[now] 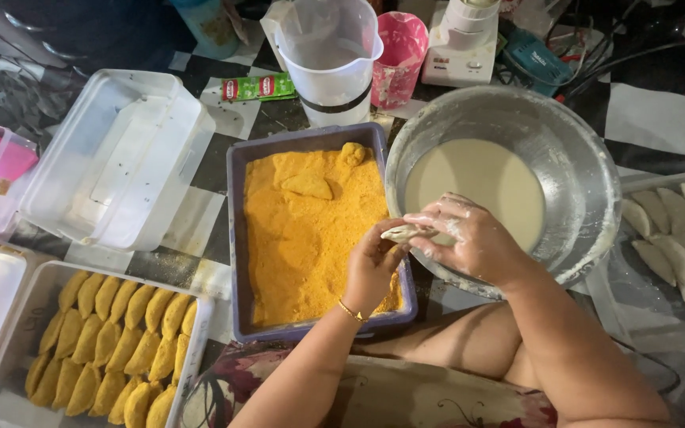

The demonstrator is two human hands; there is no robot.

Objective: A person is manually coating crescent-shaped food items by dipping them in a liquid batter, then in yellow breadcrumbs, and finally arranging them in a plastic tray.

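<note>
Both hands meet over the gap between tray and bowl: the left hand (373, 265) and batter-coated right hand (469, 242) together pinch a pale turnover (406, 232), just above the rim of the crumb tray (319, 135) beside the metal bowl (572, 150) of batter.

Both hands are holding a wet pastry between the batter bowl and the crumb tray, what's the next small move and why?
Probably lay the pastry onto the crumbs: it looks batter-coated, the left hand already hangs over the crumb tray, and the right hand is messy.
</note>
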